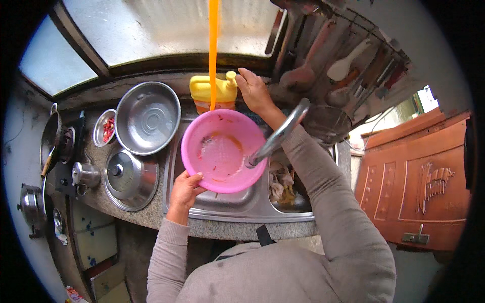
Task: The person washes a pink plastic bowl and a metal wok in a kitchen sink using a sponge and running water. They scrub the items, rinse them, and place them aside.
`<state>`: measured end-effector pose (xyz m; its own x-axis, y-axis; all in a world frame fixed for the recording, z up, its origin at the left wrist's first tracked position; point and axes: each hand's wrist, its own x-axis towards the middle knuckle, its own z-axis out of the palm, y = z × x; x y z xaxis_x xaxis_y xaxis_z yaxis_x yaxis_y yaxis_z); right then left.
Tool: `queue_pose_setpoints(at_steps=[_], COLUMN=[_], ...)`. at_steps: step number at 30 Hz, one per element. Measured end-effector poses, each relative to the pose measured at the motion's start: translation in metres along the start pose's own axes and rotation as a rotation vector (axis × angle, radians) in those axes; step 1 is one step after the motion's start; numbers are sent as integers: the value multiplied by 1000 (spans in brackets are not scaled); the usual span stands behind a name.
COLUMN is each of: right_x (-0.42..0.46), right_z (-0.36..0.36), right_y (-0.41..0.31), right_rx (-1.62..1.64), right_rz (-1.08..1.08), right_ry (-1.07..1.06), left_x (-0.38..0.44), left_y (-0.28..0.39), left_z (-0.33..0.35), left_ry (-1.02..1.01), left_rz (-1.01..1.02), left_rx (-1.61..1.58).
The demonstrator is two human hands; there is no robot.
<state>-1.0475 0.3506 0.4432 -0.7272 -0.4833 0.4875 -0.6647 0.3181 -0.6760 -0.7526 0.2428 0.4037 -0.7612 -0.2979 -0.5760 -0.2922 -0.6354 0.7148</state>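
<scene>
My left hand (184, 193) grips the lower left rim of a pink plastic basin (223, 151), thumb over the edge. The basin has dark and reddish bits inside and is above the left bowl of a steel double sink (227, 202). A curved metal faucet (280, 132) reaches over its right side. My right hand (254, 89) is raised behind the basin, at the cap of a yellow plastic jug (212, 91); its fingers are extended, and whether they touch the cap is unclear. An orange strip (213, 49) hangs down in front of the jug.
Pale food pieces, perhaps poultry, (280, 183) lie in the right sink bowl. At left are a large metal basin (147, 117), a lidded pot (130, 178), a small bowl of red pieces (105, 128), a kettle (86, 173) and a wok (50, 136). Utensils (348, 62) hang at upper right.
</scene>
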Motion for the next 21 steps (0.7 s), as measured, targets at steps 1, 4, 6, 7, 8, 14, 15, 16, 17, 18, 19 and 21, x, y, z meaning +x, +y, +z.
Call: queue_pose_setpoints(at_steps=[1, 4, 6, 7, 8, 14, 15, 16, 17, 18, 19, 21], right_x=[-10, -62, -98, -117, -131, -202, -207, -210, -212, -212, -209, -201], right_z=[-8, -19, -20, -18, -22, -41, -45, -51, -56, -60, -64, -72], right_y=[-8, -4, 17, 25, 21, 44, 42, 44, 47, 52, 57, 62], right_rx=[55, 237, 336, 419, 501, 600, 645, 672, 699, 658, 612, 572], right_rz=[-22, 79, 211, 316, 404, 815, 908, 942, 978, 982, 982, 884], right_ry=[11, -14, -15, -42, -61, -102, -93, -57, -25, 2, 37, 8], left_x=[-7, -12, -10, -14, -16, -20, -21, -20, -23, -25, -25, -21], left_y=[2, -23, -38, -43, -49, -72, -76, -78, -75, -75, -74, -81], left_z=[-1, -28, -41, -44, -50, -55, -56, -55, -49, -48, -46, -48], left_ry=[49, 91, 108, 131, 156, 171, 170, 169, 189, 207, 215, 160], left_rz=[-17, -62, -64, -74, -98, -136, -134, -132, -137, -149, -160, -158], left_rx=[33, 34, 20, 14, 31, -39, -46, -15, -22, -2, 20, -34])
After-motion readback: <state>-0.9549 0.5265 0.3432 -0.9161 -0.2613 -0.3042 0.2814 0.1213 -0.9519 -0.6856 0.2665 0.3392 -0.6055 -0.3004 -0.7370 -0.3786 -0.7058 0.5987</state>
